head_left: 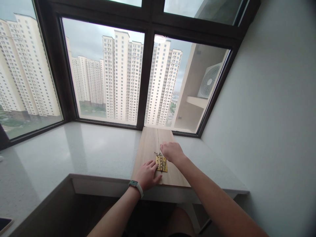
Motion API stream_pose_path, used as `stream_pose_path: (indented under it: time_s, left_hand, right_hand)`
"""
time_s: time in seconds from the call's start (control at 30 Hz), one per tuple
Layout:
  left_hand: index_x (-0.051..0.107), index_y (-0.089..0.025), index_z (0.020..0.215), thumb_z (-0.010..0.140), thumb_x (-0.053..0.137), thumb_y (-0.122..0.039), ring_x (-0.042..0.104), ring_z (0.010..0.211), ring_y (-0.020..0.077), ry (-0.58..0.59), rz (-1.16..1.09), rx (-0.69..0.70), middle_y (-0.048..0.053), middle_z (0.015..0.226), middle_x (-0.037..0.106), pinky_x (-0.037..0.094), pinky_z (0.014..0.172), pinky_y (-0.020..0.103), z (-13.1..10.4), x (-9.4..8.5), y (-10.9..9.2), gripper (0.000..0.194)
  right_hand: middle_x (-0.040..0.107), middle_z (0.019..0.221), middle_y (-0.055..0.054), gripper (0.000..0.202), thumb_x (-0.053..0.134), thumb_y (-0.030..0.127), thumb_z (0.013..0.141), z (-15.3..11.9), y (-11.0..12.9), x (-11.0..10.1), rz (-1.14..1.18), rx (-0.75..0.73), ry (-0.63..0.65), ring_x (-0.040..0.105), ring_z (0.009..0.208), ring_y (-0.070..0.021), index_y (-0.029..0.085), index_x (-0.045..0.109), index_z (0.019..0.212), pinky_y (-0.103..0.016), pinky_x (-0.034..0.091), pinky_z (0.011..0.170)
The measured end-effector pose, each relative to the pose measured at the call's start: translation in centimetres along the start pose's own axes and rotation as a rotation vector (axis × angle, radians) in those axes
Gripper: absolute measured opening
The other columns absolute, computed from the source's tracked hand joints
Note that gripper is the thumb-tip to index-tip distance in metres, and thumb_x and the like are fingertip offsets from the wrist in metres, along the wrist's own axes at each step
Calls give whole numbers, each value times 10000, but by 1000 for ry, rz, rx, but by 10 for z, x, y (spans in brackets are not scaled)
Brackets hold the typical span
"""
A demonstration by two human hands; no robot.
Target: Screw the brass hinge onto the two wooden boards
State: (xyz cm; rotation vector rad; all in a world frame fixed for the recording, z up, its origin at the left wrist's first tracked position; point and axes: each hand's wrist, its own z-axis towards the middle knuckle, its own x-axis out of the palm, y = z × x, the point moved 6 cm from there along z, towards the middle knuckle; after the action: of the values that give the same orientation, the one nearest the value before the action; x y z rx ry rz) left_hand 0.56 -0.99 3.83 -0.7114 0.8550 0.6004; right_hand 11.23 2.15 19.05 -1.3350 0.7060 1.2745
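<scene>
A brass-coloured hinge point(161, 163) lies across the seam between two pale wooden boards point(145, 141), set side by side. Several small screws point(158, 154) show at the hinge's far edge. My left hand point(146, 174) rests on the left board with its fingers stretched out, fingertips at the hinge's left edge and thumb apart. Just beyond the hinge, over the right board, my right hand point(171, 151) is closed with its fingers curled together. What it holds, if anything, I cannot make out.
The boards lie on a white stone-like counter point(103, 151), reaching from its front edge to the window frame point(145, 82). A plain wall point(266, 115) bounds the right side. A dark flat object point(5, 223) is at the lower left. My left wrist wears a watch point(134, 184).
</scene>
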Motion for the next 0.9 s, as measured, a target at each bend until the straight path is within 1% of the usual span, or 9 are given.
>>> stream_pose_path:
  time_s: [0.1, 0.17, 0.23, 0.3, 0.43, 0.6, 0.73, 0.83, 0.9]
  left_hand:
    - [532, -238, 1375, 903, 536, -564, 434, 1360, 311, 7, -5, -4, 96, 1406, 557, 357, 1133, 462, 1, 0, -1, 573]
    - [526, -236, 1383, 904, 534, -564, 432, 1361, 313, 9, -7, -4, 98, 1409, 554, 358, 1132, 464, 1, 1, -2, 581]
    - [525, -238, 1383, 904, 535, -561, 431, 1363, 315, 8, -9, -3, 98, 1410, 554, 360, 1130, 466, 1, 0, -2, 578]
    - [526, -244, 1380, 903, 538, -554, 431, 1362, 315, 7, -13, -2, 96, 1408, 555, 359, 1130, 469, 1, 0, -3, 569]
    - [527, -247, 1375, 899, 550, -542, 432, 1361, 313, 11, -17, -7, 97, 1404, 556, 355, 1130, 474, 1, 0, -2, 561]
    - [538, -240, 1361, 901, 549, -540, 437, 1352, 313, 8, -11, -4, 95, 1393, 564, 357, 1130, 466, 0, 0, 0, 549]
    - [539, -234, 1360, 901, 552, -534, 441, 1347, 310, 4, -7, 3, 97, 1387, 567, 359, 1131, 461, -1, 0, 0, 549]
    - [539, -233, 1359, 903, 547, -539, 440, 1349, 312, 1, -3, 3, 100, 1392, 563, 358, 1133, 466, -1, 1, 1, 549]
    - [538, -234, 1361, 907, 537, -549, 437, 1353, 314, 2, -2, 1, 100, 1402, 556, 359, 1132, 472, -1, 2, 2, 553]
  right_hand:
    - [743, 988, -181, 350, 406, 241, 961, 2, 2, 4, -23, 62, 76, 709, 922, -253, 165, 746, 995, -332, 498, 767]
    - [744, 983, -198, 341, 431, 223, 942, 5, 0, 6, -5, 144, 126, 712, 919, -255, 154, 762, 987, -330, 502, 761]
    - [744, 975, -210, 344, 433, 206, 933, 7, -4, 8, 27, 228, 153, 717, 911, -247, 143, 768, 980, -320, 507, 752]
    - [746, 969, -209, 343, 431, 169, 919, 8, -6, 8, 49, 265, 148, 721, 904, -239, 140, 768, 978, -305, 510, 743]
    - [743, 984, -209, 345, 430, 153, 914, 9, -8, 5, 43, 184, 95, 719, 931, -239, 134, 760, 1013, -293, 512, 767]
    - [744, 1006, -193, 352, 439, 165, 906, 10, -11, 7, -1, 94, 99, 713, 954, -246, 155, 764, 1041, -313, 509, 811]
    - [746, 992, -182, 346, 439, 215, 926, 9, -12, 8, -13, 35, 83, 710, 947, -249, 160, 766, 1028, -320, 499, 821]
    - [745, 983, -182, 365, 414, 247, 952, 5, -11, 7, -9, 15, 77, 705, 956, -249, 144, 761, 1001, -318, 489, 834]
    - [743, 985, -179, 389, 390, 288, 971, 2, -11, 5, 13, 40, 56, 703, 952, -256, 139, 747, 1014, -329, 491, 831]
